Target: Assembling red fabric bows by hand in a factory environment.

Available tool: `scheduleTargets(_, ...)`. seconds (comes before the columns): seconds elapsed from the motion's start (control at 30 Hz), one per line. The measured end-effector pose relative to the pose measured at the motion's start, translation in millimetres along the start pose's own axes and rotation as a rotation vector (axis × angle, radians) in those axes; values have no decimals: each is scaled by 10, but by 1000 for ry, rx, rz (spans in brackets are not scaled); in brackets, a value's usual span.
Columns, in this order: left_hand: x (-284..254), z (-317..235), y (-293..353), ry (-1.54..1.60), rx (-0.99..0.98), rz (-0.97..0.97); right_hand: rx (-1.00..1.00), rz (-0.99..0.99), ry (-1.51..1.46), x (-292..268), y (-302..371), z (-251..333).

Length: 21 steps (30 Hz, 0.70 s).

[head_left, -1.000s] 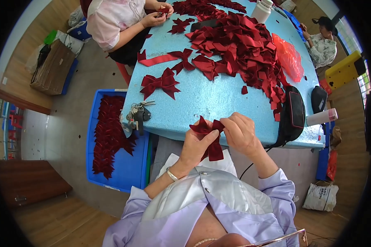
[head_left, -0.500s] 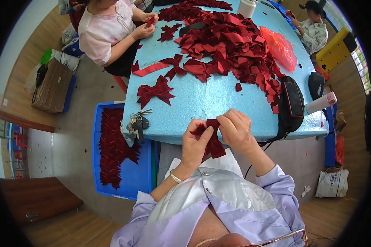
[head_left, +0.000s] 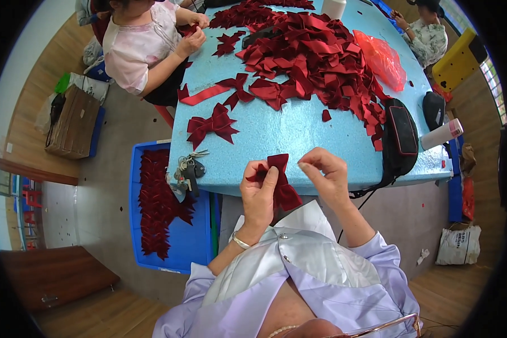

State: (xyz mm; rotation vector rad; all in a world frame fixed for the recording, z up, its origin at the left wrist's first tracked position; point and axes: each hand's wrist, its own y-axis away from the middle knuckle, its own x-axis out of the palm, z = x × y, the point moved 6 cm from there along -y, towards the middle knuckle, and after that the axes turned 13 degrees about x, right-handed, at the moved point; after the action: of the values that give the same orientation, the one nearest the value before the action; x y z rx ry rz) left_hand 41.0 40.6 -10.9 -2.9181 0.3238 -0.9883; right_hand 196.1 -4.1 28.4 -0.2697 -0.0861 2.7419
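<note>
A dark red velvet ribbon bow [head_left: 286, 194] is held upright over the table's near edge. My left hand [head_left: 259, 197] is closed around its middle, thumb pressed on the front, with some ribbon tails showing behind the fingers. My right hand [head_left: 329, 174] is just to the right, off the bow, with bent fingers and a small gap between thumb and forefinger; nothing shows in it. Another finished-looking bow [head_left: 211, 125] lies on the blue table [head_left: 259, 132] to the left. Behind it are a loose ribbon strip [head_left: 205, 94] and more red bows.
A large heap of red bows [head_left: 315, 56] covers the table's far middle, beside a red plastic bag [head_left: 380, 59]. Keys [head_left: 190, 170] lie at the left corner, a black pouch [head_left: 401, 132] at the right. A blue crate [head_left: 177, 248] holds rows of bows. A co-worker [head_left: 143, 45] sits at far left.
My right hand has let go of the bow's upper loop and moved slightly right. My left hand, still gripping the bow, has shifted a little left.
</note>
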Motion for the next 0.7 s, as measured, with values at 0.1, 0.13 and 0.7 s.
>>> scheduleTargets(0.1,95,-21,31,-118,69,76,112,100,-127,95,-20,-2)
scheduleTargets(0.13,103,-17,41,-119,69,77,166,127,-182,129,-28,-13)
scheduleTargets(0.7,78,31,40,-75,59,141,459,251,-493,220,-20,-137)
